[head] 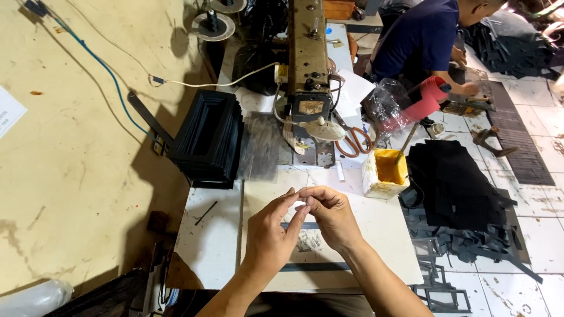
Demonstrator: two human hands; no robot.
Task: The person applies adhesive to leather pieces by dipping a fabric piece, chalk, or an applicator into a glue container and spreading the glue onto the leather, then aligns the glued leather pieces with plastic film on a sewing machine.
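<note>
Even, fairly bright light falls from above, toward two o'clock; the stack of black frames [207, 136] throws a soft shadow toward eight o'clock over the tan wall [76, 152]; white floor tiles [540, 223] at three o'clock shine palely; wide-angle bending bows the edges; the black cut pieces [455, 188] lose detail; focus holds mid-frame.

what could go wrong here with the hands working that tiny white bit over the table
1. The small white piece sits pinched between the fingertips of the left hand and right hand; a slip might drop it onto the cluttered table.
2. The open tub of yellow glue stands close by the right hand; an elbow swing may tip it.
</note>
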